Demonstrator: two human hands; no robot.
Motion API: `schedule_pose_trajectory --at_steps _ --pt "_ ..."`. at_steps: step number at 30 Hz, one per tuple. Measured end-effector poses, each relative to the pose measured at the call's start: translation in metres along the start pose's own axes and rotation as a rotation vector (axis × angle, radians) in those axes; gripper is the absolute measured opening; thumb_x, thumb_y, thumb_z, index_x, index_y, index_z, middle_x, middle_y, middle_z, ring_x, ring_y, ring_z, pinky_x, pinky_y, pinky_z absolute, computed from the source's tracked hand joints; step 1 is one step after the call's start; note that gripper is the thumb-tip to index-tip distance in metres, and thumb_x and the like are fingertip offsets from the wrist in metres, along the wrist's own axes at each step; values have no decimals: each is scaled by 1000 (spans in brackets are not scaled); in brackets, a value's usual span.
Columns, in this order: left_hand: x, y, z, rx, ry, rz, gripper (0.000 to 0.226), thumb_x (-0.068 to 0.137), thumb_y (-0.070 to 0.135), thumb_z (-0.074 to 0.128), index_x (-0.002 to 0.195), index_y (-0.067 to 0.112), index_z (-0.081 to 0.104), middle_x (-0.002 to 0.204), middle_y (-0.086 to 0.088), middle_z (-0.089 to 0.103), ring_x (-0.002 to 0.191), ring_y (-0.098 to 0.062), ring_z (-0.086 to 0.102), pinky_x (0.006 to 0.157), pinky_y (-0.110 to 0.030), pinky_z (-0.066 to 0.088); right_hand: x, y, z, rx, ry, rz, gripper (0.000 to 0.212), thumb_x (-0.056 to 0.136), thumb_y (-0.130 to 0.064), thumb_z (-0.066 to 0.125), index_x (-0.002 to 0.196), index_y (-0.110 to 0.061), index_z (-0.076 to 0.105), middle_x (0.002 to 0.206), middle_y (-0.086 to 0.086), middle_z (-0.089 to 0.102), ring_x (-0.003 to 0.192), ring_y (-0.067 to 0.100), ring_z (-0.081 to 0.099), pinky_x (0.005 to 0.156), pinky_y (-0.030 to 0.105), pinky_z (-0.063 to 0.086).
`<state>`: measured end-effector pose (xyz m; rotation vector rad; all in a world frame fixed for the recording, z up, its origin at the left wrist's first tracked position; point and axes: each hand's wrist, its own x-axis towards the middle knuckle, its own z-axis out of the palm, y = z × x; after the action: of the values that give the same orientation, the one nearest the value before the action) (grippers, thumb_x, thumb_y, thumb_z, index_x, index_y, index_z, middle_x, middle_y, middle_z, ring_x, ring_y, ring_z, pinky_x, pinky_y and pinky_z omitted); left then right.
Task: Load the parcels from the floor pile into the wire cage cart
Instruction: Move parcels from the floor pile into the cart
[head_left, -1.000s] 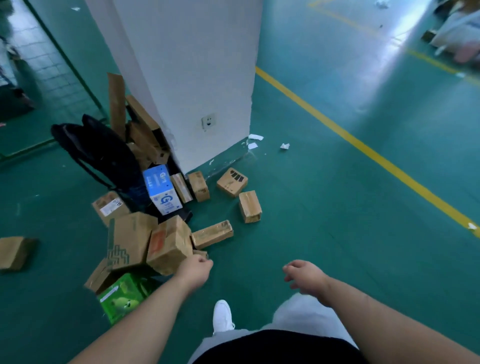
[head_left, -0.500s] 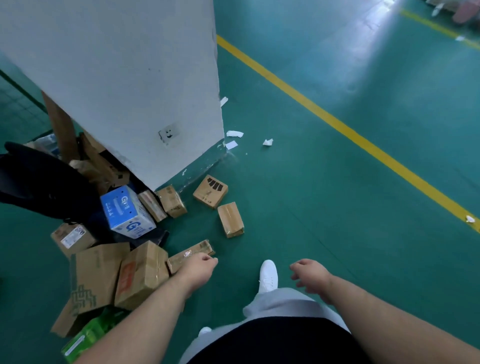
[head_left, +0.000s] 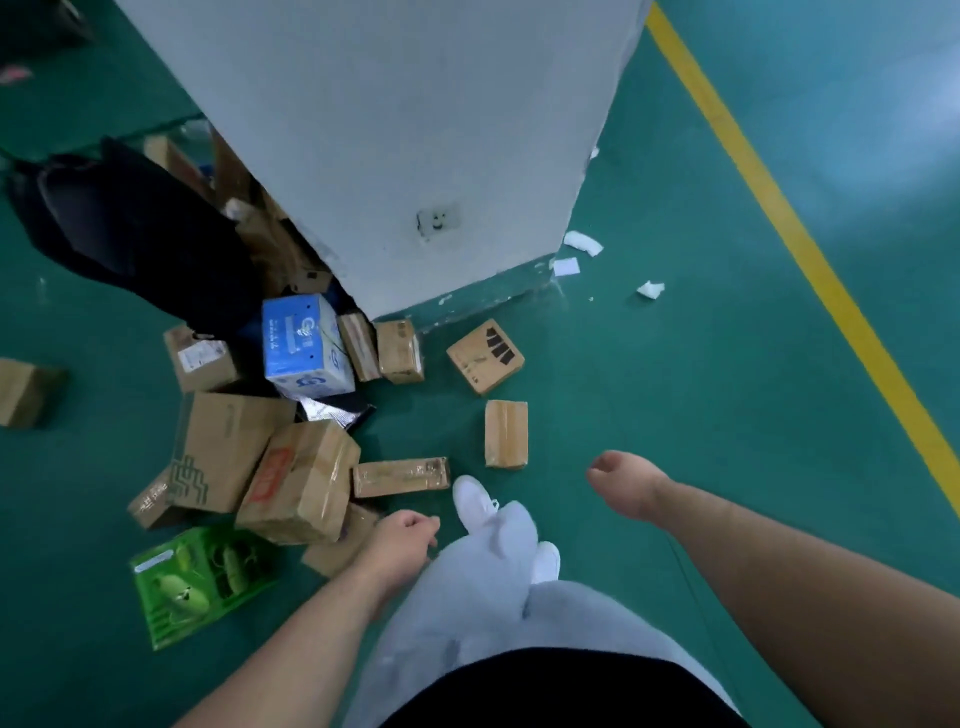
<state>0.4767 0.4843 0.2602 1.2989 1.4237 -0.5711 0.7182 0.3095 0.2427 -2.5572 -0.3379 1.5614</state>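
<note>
A pile of parcels lies on the green floor at the foot of a white pillar (head_left: 374, 130). It holds a blue box (head_left: 301, 345), a taped brown carton (head_left: 298, 480), a larger carton (head_left: 221, 457), a long flat box (head_left: 401, 476), a green packet (head_left: 200, 579) and several small brown boxes, one (head_left: 506, 434) lying apart. My left hand (head_left: 402, 538) hangs above the pile's near edge, fingers loosely curled, holding nothing. My right hand (head_left: 626, 486) hovers to the right of the pile, also loosely curled and empty. No wire cage cart is in view.
A black bag (head_left: 135, 228) leans against the pile's left side. A lone brown box (head_left: 23, 392) sits at the far left. White paper scraps (head_left: 582, 244) lie by the pillar corner. A yellow line (head_left: 810, 260) crosses the floor on the right. My white shoe (head_left: 472, 501) stands beside the flat box.
I have stepped closer to the pile and the view has tilted down. Both hands stay empty; my left hand now hangs over the pile's near edge.
</note>
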Motion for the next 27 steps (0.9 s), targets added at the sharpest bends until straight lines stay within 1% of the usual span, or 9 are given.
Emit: schedule_pose_trajectory --at_steps 2,4,7,10,15,18,22,25,27 --pt "32 5 0 27 -20 -30 22 101 34 56 96 16 67 102 -5 74 93 -26 69 83 -35 53 21 -11 7 -63 -30 1 32 100 -28 47 123 -14 65 110 3 67 96 22 63 79 25 47" --pt "87 5 6 22 -26 -79 26 96 37 58 92 13 67 100 -11 74 86 -26 68 91 -42 54 58 -19 22 -132 -91 -2 32 101 -27 46 124 -14 65 117 4 68 97 21 60 82 25 46" --pt "158 6 27 -9 -7 -125 30 92 36 58 95 8 68 101 -14 74 76 -23 60 91 -46 55 110 -25 46 -246 -214 -24 32 102 -26 45 125 -15 63 123 5 67 103 25 61 85 27 45" --pt "224 15 56 -106 -34 -170 21 95 31 56 95 13 67 103 -12 74 88 -28 67 86 -39 54 183 -31 71 -378 -319 -52 28 103 -25 44 120 -15 64 117 9 66 111 30 63 84 29 45" --pt "334 17 122 -502 -104 -356 26 103 31 50 119 13 60 112 -8 67 89 -25 63 83 -36 50 315 -43 91 -527 -295 -100 31 103 -22 38 124 -14 59 119 8 64 105 28 60 82 32 48" --pt "407 2 169 -745 -79 -494 36 102 37 52 131 15 51 130 -10 57 114 -30 59 96 -47 53 403 -48 105 -510 -234 -123 36 105 -16 38 133 -7 57 130 13 61 110 28 57 93 34 50" --pt "482 -26 228 -979 -90 -633 67 98 40 59 156 23 31 161 -16 30 143 -42 38 111 -58 42 498 -32 127 -451 -95 -129 52 94 -15 45 146 -17 47 140 12 55 118 34 60 93 36 53" --pt "522 -45 257 -1224 -101 -638 79 93 34 61 160 28 20 165 -18 21 148 -45 29 115 -61 34 541 -12 148 -389 -98 -131 75 90 -7 42 161 -23 25 166 2 26 147 28 37 116 39 39" --pt "542 -55 267 -1321 -103 -613 77 92 31 60 159 27 23 166 -15 22 149 -45 27 116 -64 31 559 -6 166 -321 -135 -102 73 94 -4 44 162 -21 23 168 0 23 151 25 29 122 39 30"
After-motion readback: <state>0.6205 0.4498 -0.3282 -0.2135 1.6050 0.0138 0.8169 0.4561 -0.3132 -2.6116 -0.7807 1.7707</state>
